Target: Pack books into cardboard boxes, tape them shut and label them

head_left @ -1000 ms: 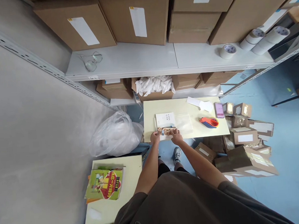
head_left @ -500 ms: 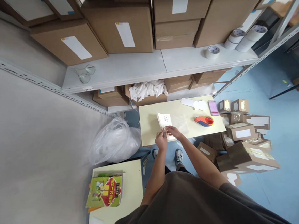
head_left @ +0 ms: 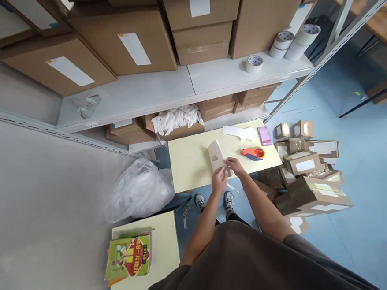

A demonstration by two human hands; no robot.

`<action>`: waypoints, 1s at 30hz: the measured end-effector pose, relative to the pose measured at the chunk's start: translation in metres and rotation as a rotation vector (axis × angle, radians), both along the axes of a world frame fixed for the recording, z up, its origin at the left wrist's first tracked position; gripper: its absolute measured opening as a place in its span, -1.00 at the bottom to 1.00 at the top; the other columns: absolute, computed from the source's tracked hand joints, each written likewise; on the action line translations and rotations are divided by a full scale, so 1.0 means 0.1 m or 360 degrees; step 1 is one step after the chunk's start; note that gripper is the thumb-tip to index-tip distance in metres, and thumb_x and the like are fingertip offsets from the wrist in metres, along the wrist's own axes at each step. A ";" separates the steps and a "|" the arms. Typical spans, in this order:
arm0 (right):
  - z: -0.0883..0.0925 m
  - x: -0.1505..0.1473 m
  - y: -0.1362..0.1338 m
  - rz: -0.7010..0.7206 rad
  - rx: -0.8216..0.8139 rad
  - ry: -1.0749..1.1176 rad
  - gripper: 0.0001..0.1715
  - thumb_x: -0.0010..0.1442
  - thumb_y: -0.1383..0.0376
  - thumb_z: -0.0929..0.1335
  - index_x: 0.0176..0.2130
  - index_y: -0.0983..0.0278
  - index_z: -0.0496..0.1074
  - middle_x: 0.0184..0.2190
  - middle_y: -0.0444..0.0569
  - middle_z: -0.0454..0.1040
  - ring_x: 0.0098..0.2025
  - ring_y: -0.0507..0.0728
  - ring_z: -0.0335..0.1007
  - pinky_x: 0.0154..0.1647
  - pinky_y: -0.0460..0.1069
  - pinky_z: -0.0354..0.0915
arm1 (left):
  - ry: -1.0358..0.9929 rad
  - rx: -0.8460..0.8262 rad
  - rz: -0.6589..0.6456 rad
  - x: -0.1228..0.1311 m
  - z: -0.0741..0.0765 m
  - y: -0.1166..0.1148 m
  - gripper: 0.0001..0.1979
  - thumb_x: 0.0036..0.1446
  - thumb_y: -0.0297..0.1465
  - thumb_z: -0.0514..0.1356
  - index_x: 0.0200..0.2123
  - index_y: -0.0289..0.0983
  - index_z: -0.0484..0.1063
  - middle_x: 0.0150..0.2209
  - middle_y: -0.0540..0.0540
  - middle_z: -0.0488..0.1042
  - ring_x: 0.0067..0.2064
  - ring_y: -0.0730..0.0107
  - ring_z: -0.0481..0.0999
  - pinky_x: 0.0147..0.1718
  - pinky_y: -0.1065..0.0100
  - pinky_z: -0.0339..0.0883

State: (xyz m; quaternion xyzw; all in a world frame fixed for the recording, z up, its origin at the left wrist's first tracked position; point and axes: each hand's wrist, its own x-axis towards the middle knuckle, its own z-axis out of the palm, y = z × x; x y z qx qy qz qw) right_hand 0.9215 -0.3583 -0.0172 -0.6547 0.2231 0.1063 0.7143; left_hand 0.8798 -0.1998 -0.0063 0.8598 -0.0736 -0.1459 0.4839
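On the pale yellow table (head_left: 190,163) in front of me, a thin whitish booklet (head_left: 215,151) shows a small dark mark on its upward face. My left hand (head_left: 219,179) is closed on its near end. My right hand (head_left: 234,165) pinches its right edge, fingers bent. The fingertips are partly hidden against the booklet. To the right of the hands, an orange and blue tape dispenser (head_left: 253,154) rests on the tabletop. Behind that lie white paper pieces (head_left: 239,132) and a purple phone-shaped item (head_left: 265,136), blurred out.
A grey shelf (head_left: 163,87) with cardboard boxes (head_left: 133,38), tape rolls (head_left: 254,64) and glasses (head_left: 89,104) stands behind the table. Parcels (head_left: 316,194) pile up on the right floor. A plastic bag (head_left: 143,188) sits left, near a side table (head_left: 163,235) with colourful books (head_left: 128,255).
The booklet, opened to a printed page before, now appears closed with another face up. Both hands have shifted on it, the right one to its right edge. The view has swung right.
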 end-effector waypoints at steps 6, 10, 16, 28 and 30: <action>-0.43 -0.13 -0.23 -0.0307 0.0134 0.0010 -0.32 -0.06 -0.29 0.51 -0.44 0.14 0.25 -0.53 -0.21 0.36 -0.43 0.07 0.28 -0.34 -0.05 0.32 | 0.0473 0.0280 0.0040 0.10 -0.48 0.11 -0.44 0.30 -0.40 0.21 0.35 -0.31 0.44 0.38 -0.35 0.41 0.46 -0.04 0.30 0.46 0.06 0.11; -0.71 -0.11 -0.31 -0.0327 -0.0269 0.0181 -0.39 0.14 -0.31 0.36 -0.41 0.15 0.32 -0.46 -0.10 0.48 -0.32 0.17 0.43 -0.26 0.01 0.41 | 0.0413 0.0400 -0.0113 0.07 -0.69 0.19 -0.49 0.28 -0.42 0.21 0.28 -0.36 0.49 0.42 -0.37 0.35 0.47 -0.02 0.28 0.49 0.10 0.06; -0.80 -0.02 -0.48 -0.0288 -0.0812 0.0307 -0.54 0.21 0.10 0.42 0.02 0.27 0.59 0.01 0.24 0.59 0.14 0.39 0.49 0.22 0.17 0.36 | 0.0365 0.0399 -0.0121 0.09 -0.81 0.24 -0.53 0.23 -0.42 0.26 0.21 -0.27 0.57 0.35 -0.30 0.47 0.45 0.00 0.34 0.47 0.04 0.12; -0.84 -0.20 -0.35 0.0125 -0.0936 0.0323 -0.32 0.15 0.24 0.42 0.25 0.30 0.55 0.34 0.22 0.46 0.40 0.40 0.36 0.48 0.22 0.22 | 0.0424 0.0172 0.0271 0.32 -0.87 0.35 -0.57 0.21 -0.47 0.27 0.14 -0.27 0.62 0.25 -0.25 0.56 0.34 0.04 0.48 0.41 0.09 0.25; -0.85 -0.23 -0.33 0.0046 -0.0804 0.0277 -0.36 0.17 0.16 0.42 0.21 0.25 0.58 0.26 0.17 0.54 0.34 0.41 0.44 0.43 0.26 0.29 | 0.0487 0.0134 0.0274 0.34 -0.90 0.35 -0.58 0.19 -0.46 0.30 0.13 -0.27 0.63 0.25 -0.25 0.56 0.35 0.04 0.48 0.41 0.10 0.25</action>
